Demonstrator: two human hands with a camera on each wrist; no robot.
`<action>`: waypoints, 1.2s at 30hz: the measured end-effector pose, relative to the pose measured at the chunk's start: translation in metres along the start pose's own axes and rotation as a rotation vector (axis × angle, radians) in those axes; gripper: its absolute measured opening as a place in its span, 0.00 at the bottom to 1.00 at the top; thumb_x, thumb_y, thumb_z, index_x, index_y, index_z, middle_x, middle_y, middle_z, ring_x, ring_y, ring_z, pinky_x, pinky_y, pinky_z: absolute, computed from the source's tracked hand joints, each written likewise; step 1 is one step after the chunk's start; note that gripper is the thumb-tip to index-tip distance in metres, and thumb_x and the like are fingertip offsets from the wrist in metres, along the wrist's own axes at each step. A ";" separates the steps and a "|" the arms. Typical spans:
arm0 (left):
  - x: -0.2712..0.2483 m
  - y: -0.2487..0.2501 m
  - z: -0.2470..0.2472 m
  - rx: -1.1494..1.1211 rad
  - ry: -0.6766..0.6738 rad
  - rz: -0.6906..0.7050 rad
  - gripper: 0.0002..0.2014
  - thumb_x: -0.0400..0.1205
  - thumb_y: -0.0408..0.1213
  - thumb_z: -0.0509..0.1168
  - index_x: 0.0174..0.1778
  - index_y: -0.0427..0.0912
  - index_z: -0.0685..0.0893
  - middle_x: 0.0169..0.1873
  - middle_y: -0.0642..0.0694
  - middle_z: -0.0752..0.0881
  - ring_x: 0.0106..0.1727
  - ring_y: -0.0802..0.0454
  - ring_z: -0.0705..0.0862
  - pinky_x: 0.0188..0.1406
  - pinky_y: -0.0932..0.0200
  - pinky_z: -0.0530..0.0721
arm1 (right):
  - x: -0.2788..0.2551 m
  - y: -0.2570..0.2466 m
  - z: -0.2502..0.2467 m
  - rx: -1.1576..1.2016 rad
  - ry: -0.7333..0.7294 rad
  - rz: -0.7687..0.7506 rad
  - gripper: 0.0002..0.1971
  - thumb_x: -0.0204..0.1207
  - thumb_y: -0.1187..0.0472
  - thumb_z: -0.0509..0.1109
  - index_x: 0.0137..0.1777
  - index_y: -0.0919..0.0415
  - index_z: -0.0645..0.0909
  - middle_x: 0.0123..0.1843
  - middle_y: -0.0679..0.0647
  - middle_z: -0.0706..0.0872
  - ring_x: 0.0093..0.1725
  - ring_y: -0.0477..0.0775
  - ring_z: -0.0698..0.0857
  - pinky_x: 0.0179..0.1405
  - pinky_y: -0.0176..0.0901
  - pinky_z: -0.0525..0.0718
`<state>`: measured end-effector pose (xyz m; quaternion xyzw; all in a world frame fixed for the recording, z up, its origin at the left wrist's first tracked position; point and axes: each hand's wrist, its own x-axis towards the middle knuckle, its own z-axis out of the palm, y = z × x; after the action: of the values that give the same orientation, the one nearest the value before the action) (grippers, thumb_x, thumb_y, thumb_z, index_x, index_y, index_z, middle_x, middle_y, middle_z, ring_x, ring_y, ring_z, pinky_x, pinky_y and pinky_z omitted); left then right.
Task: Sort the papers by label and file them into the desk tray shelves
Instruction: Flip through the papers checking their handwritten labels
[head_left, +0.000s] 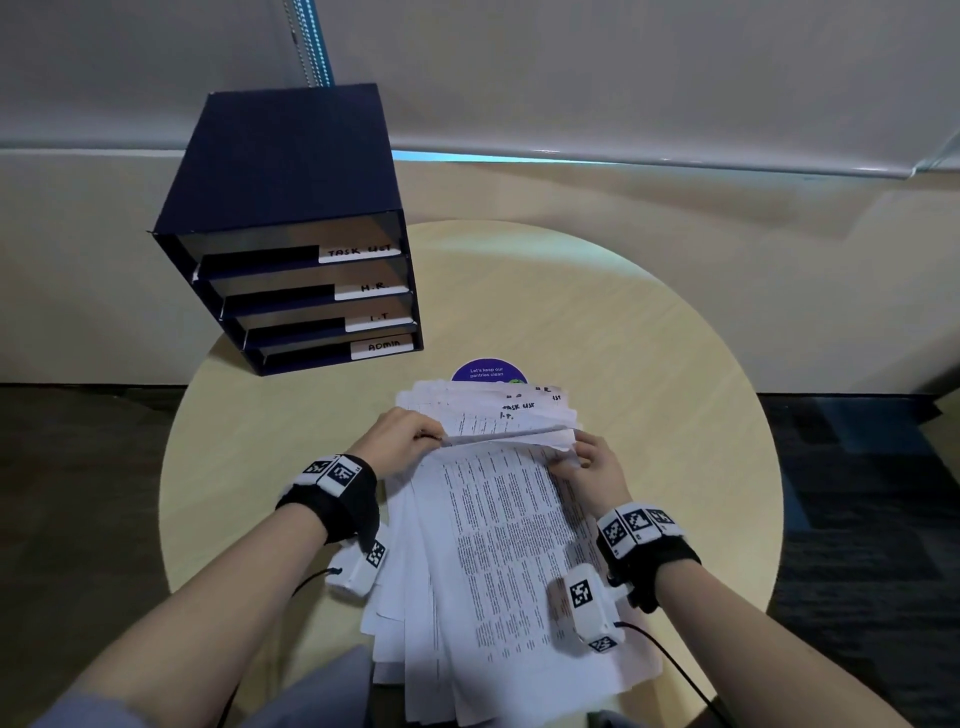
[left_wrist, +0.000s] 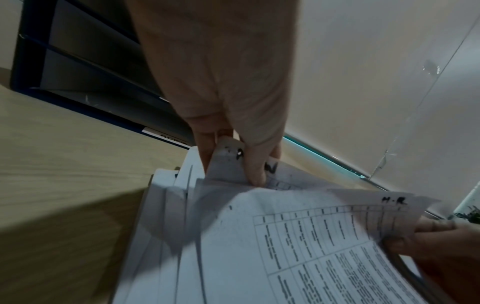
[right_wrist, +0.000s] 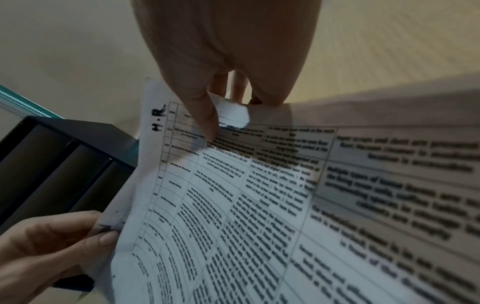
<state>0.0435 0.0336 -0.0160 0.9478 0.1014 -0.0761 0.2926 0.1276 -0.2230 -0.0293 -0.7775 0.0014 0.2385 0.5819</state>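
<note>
**Risk: sheets slipping or misfiled**

Left hand (head_left: 402, 434) and right hand (head_left: 589, 460) each pinch the top edge of the papers (head_left: 498, 545), frame centre. Desk tray (head_left: 296, 260) stands upper left. A loose pinch could drop or mix sheets; blurred labels invite misfiling.

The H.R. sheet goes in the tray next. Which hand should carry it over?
Left, probably. The desk tray stands at the table's far left, on the left hand's side, H.R. shelf facing it. Both hands pinch the H.R. sheet; the right hand would reach across the paper stack.
</note>
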 end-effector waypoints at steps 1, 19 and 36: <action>0.000 0.000 0.000 -0.013 -0.025 0.002 0.07 0.81 0.37 0.68 0.48 0.45 0.91 0.44 0.49 0.91 0.46 0.53 0.85 0.50 0.62 0.78 | 0.000 -0.003 0.001 -0.011 -0.004 -0.003 0.12 0.67 0.72 0.72 0.42 0.53 0.82 0.60 0.53 0.81 0.56 0.58 0.82 0.55 0.49 0.81; 0.041 0.031 -0.001 0.468 0.073 0.147 0.05 0.81 0.38 0.63 0.49 0.43 0.81 0.49 0.46 0.76 0.52 0.47 0.74 0.49 0.55 0.74 | -0.008 0.012 -0.021 -0.163 -0.030 -0.007 0.09 0.72 0.68 0.70 0.36 0.54 0.86 0.34 0.56 0.89 0.34 0.53 0.84 0.36 0.42 0.81; 0.003 -0.013 -0.021 -0.057 -0.172 -0.114 0.06 0.78 0.40 0.70 0.38 0.44 0.90 0.34 0.48 0.88 0.38 0.54 0.82 0.39 0.63 0.76 | 0.002 -0.002 -0.002 -0.113 -0.094 0.013 0.11 0.68 0.71 0.73 0.30 0.56 0.84 0.17 0.43 0.82 0.28 0.51 0.80 0.29 0.38 0.74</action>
<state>0.0448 0.0568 -0.0067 0.9217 0.1318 -0.1707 0.3224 0.1304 -0.2241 -0.0279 -0.7971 -0.0345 0.2780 0.5349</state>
